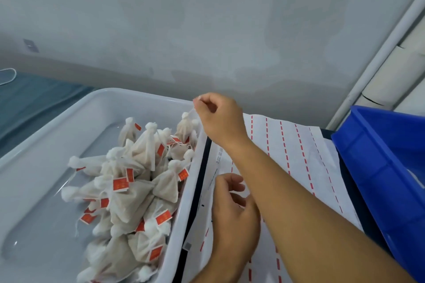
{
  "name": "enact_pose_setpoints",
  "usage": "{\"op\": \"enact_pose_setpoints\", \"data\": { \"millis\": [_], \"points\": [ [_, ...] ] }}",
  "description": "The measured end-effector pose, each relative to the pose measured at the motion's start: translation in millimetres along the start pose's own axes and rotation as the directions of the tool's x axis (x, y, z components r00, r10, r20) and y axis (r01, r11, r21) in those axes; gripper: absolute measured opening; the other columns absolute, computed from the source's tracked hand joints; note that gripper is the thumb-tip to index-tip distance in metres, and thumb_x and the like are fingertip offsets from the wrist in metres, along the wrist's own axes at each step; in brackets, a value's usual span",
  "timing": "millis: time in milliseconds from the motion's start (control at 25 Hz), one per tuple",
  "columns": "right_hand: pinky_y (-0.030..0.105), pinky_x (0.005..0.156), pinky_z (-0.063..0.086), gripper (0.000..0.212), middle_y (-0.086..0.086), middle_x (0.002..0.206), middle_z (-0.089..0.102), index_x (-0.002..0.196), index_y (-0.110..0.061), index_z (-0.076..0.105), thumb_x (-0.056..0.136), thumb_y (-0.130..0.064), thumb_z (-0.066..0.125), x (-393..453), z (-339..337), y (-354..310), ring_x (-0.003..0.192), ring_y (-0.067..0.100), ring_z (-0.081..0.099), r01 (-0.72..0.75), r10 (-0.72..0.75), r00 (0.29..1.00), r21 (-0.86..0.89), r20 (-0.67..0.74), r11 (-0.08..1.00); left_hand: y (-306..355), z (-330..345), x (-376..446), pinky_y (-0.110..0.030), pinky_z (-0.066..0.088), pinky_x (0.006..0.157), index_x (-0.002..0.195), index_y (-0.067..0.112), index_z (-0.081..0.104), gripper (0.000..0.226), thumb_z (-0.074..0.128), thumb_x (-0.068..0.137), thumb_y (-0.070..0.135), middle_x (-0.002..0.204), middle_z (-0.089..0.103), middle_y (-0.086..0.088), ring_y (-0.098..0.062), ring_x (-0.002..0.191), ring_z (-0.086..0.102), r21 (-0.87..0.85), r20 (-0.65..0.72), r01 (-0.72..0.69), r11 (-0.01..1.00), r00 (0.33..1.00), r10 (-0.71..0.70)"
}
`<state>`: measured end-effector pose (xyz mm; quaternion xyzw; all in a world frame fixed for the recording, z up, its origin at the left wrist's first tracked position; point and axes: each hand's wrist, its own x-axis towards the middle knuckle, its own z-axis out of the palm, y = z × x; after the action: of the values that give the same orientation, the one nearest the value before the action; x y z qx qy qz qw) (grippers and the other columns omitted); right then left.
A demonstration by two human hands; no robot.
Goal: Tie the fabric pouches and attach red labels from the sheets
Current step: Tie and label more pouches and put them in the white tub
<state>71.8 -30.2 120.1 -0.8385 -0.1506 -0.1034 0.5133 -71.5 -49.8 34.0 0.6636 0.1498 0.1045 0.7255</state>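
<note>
Over the far right corner of the white plastic tray (57,135), my right hand (218,119) hangs with thumb and forefinger pinched on the thin white drawstring of a small cream fabric pouch (185,127), which dangles just under the fingers, right at the tray's rim. The rest of the fingers are curled in. Below it, inside the tray, I've got a heap of tied cream pouches (135,190), each with a little red label (120,184) on its string, piled against the near right wall. My left hand (234,211) sits lower, just right of the tray, fingers loosely bent over the white label sheets (299,151) with their dashed red rows; I can't tell whether it's holding anything. My right forearm crosses those sheets and hides a good strip of them. Off to the right, a blue plastic crate (379,161) butts against the sheets' edge. A pale grey wall (207,18) closes the back.
</note>
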Motion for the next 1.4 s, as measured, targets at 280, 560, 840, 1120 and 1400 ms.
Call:
{"op": "enact_pose_setpoints", "data": {
  "millis": [280,560,840,1120,1400],
  "points": [
    [0.005,0.076,0.043,0.017,-0.016,0.097,0.069,0.112,-0.027,0.071,0.097,-0.024,0.064,3.7,-123.3,32.0,0.077,-0.010,0.060,-0.013,-0.040,0.965,-0.199,-0.260,0.980,-12.9,-12.4,12.3,-0.018,0.058,0.084,0.112,0.056,0.044,0.045,0.076,0.089,0.033,0.121,0.045,0.029,0.001,0.113,0.056,0.514,0.141,-0.173,0.840,0.983,0.116],
    [0.044,0.096,0.054,0.030,-0.005,0.119,0.068,0.120,-0.033,0.067,0.090,-0.032,0.069,-34.2,-339.8,113.5,0.106,0.023,0.065,-0.462,0.222,0.833,-0.416,-0.507,0.784,-23.5,-34.1,29.0,-0.031,0.048,0.104,0.133,0.042,0.052,0.053,0.078,0.087,0.042,0.145,0.048,0.013,-0.011,0.132,0.052,0.746,0.205,-0.318,0.585,0.945,0.253],
    [0.053,0.115,0.035,0.069,0.010,0.163,0.038,0.154,-0.022,0.045,0.094,-0.047,0.071,-134.0,-417.3,207.9,0.151,0.034,0.030,-0.695,0.656,0.675,-0.589,-0.337,0.412,-23.4,-36.8,33.0,-0.039,0.054,0.100,0.135,0.039,0.053,0.051,0.072,0.089,0.050,0.143,0.054,0.012,-0.014,0.125,0.058,0.814,0.200,-0.240,0.529,0.971,0.133],
    [0.049,0.099,0.048,0.053,0.018,0.142,0.060,0.141,-0.014,0.057,0.094,-0.032,0.074,-143.7,-420.2,252.3,0.133,0.039,0.052,-0.626,0.556,0.728,-0.719,-0.400,0.303,-23.0,-35.4,33.2,-0.040,0.052,0.103,0.135,0.039,0.053,0.051,0.071,0.089,0.053,0.145,0.053,0.012,-0.014,0.127,0.055,0.822,0.184,-0.229,0.521,0.973,0.137],
    [0.052,0.090,0.051,0.048,0.032,0.131,0.048,0.131,-0.010,0.063,0.084,-0.013,0.071,-154.1,-470.2,283.9,0.111,0.049,0.054,-0.695,0.477,0.658,-0.713,-0.583,0.088,-23.7,-34.8,33.7,-0.038,0.052,0.102,0.135,0.040,0.054,0.052,0.073,0.088,0.053,0.145,0.054,0.014,-0.014,0.125,0.058,0.817,0.171,-0.207,0.538,0.978,0.117]
  ]
}}
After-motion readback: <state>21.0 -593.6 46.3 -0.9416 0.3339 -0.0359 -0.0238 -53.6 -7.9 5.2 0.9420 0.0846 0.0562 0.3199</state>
